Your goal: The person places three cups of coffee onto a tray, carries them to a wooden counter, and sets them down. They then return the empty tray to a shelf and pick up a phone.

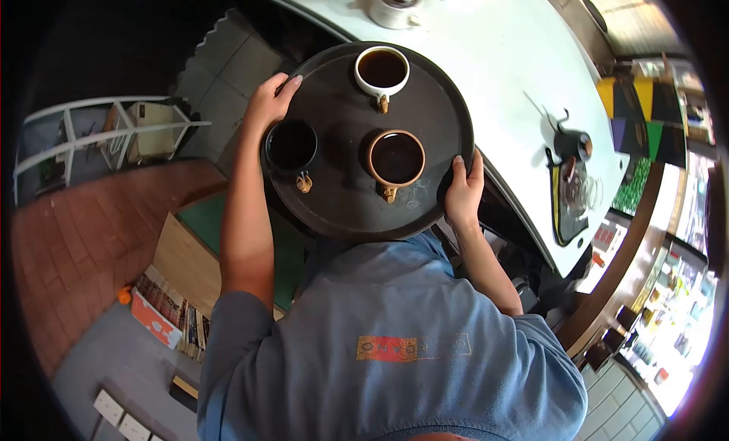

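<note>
A round dark tray (342, 206) is held level in front of my chest, beside the white counter. My left hand (270, 101) grips its upper left rim, thumb on top. At the right rim, my right hand (465, 189) holds on, also with the thumb over the edge. Three cups of dark liquid stand on the tray: a white cup (358, 75) at the top, a brown-rimmed cup (371, 168) near the middle, and a black cup (267, 146) at the left, close to my left forearm. Their handles point toward my body. The fingers under the tray are hidden.
The white counter (486, 69) runs from top to right, bearing a white cup with a dripper (392, 13), a black kettle (571, 143) and a glass server (579, 194) on a dark mat. A white rack (68, 141) and a shelf of books (171, 308) stand at left.
</note>
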